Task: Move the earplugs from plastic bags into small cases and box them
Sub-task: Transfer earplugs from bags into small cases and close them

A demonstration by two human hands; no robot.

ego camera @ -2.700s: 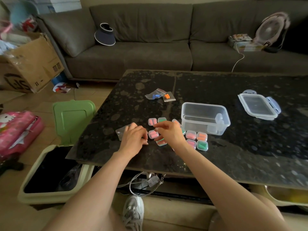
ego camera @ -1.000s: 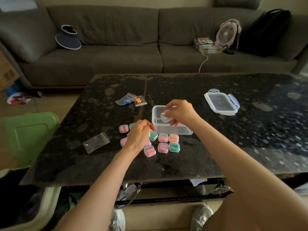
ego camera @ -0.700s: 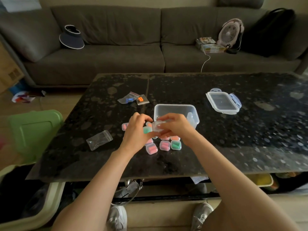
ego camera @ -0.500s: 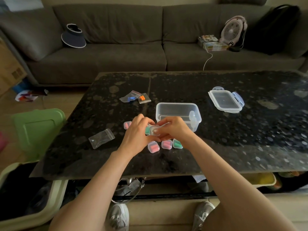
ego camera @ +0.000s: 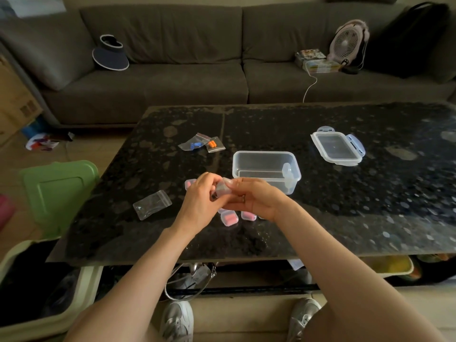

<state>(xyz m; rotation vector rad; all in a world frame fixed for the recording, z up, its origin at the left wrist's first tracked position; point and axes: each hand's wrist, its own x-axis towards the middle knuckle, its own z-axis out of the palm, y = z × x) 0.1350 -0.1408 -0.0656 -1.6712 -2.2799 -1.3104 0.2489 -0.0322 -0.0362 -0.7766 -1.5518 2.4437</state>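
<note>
Right hand (ego camera: 255, 199), back from the box (ego camera: 266, 154), and left hand (ego camera: 198, 208) both grip the tilted small case (ego camera: 223, 190).

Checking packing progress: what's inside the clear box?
One small clear case stands at the clear box's right end; otherwise bare floor. The right hand covers its near-left corner.

On the dark speckled table (ego camera: 345, 218): a clear plastic box (ego camera: 266, 160) open at the middle, its lid (ego camera: 338, 148) well apart to the right. Far left of the box, two small zip bags (ego camera: 187, 146) touching, one with blue earplugs (ego camera: 195, 145), one with orange earplugs (ego camera: 212, 144); nearer left, an empty zip bag (ego camera: 152, 204). Nearest, small cases (ego camera: 229, 218) with pink inside, partly hidden.
</note>
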